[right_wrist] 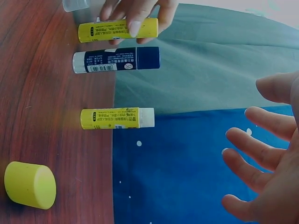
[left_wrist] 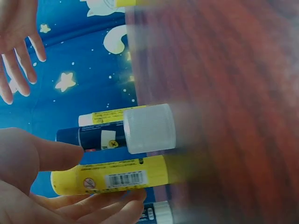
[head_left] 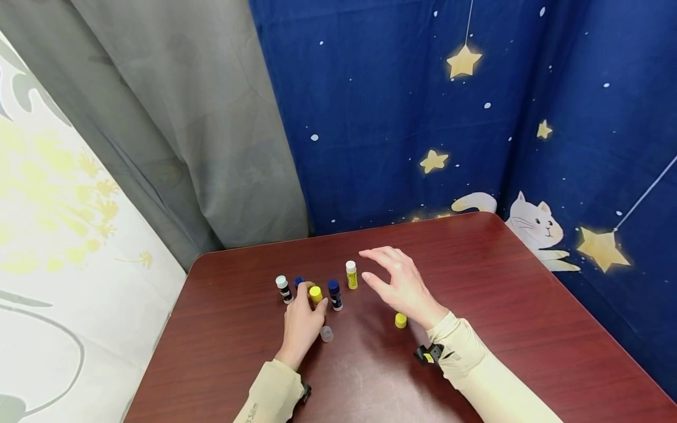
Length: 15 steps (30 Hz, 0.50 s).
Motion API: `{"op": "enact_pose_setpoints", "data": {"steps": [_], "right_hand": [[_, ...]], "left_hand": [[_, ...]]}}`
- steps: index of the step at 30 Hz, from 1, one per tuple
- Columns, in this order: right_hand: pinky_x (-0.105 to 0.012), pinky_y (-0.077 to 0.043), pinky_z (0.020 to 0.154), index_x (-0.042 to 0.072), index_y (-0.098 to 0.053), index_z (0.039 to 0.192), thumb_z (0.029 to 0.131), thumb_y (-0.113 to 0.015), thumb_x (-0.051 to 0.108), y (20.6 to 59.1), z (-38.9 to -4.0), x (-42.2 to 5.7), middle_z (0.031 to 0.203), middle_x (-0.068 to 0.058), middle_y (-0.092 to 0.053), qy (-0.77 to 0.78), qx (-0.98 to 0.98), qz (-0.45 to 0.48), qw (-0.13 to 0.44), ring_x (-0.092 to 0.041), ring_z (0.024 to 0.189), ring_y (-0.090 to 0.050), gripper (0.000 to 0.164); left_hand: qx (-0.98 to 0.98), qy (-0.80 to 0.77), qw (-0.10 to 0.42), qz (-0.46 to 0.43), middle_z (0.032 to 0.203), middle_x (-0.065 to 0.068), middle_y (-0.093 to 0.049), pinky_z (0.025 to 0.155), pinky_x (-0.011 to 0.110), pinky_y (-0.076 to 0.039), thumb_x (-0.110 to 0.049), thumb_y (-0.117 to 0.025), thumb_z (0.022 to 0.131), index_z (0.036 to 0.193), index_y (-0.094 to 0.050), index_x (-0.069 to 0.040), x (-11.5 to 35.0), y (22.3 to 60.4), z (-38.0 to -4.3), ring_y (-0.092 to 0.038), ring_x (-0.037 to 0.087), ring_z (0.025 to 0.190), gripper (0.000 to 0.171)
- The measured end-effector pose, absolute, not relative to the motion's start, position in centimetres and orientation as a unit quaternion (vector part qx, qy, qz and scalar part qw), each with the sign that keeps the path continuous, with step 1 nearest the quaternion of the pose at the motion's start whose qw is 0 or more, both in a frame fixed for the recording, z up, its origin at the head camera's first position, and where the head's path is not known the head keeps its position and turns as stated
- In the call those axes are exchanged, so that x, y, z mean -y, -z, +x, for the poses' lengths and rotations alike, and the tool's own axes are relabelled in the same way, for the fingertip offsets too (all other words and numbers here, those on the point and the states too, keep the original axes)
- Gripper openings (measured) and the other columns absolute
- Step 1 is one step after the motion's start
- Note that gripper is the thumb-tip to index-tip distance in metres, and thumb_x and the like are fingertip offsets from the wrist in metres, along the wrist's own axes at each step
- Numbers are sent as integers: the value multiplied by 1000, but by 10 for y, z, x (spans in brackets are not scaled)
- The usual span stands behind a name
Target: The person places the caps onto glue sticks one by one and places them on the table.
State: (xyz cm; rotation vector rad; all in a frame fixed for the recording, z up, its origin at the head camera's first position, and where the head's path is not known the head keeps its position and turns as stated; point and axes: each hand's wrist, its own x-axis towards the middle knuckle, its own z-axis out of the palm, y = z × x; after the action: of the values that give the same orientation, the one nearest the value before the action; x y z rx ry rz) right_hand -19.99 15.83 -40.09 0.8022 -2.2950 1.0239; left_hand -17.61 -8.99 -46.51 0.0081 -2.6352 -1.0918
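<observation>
My left hand [head_left: 304,323] grips a yellow glue stick [left_wrist: 110,177] with a yellow cap, upright at the table, thumb on one side and fingers on the other. Just right of it stands a dark blue glue stick [head_left: 335,295]. A yellow glue stick with a white top [head_left: 351,276] stands farther back, nearest to my right hand [head_left: 404,288]. That hand hovers above the table, fingers spread and holding nothing. Below its wrist, a loose yellow cap [right_wrist: 30,185] rests on the table. A translucent cap [head_left: 326,333] lies in front of the left hand's thumb.
Left of the left hand stands a dark-labelled glue stick with a pale top [head_left: 284,289]. Another blue-capped one [head_left: 298,282] is partly hidden behind the fingers. The reddish-brown table [head_left: 233,352] ends at grey and blue curtains [head_left: 391,117] behind.
</observation>
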Motion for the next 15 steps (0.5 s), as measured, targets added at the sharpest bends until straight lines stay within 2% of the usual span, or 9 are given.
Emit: {"op": "enact_pose_setpoints", "data": {"steps": [7,11,15], "right_hand": [[-44,-45,95,23,-66,132,92,-73,29,401,-199,-159,125,3,-64,-377,844,293,245,-19,115,-57,41],[-43,-45,97,23,-66,132,93,-73,30,400,-200,-160,125,4,-64,-376,846,290,242,-18,116,-56,41],[-43,-45,96,23,-66,132,92,-73,30,401,-199,-160,125,4,-64,-377,847,289,238,-18,116,-56,41]], "left_hand": [[912,385,141,-3,96,4,-68,73,41,-51,-25,-77,91,132,-53,-14,89,457,-176,-62,18,79,49],[911,390,135,-5,103,3,-68,71,37,-49,-26,-76,91,133,-52,-15,88,451,-176,-59,17,77,49],[909,396,132,-6,121,6,-67,82,41,-53,-26,-76,91,135,-51,-16,86,445,-175,-65,19,95,51]]}}
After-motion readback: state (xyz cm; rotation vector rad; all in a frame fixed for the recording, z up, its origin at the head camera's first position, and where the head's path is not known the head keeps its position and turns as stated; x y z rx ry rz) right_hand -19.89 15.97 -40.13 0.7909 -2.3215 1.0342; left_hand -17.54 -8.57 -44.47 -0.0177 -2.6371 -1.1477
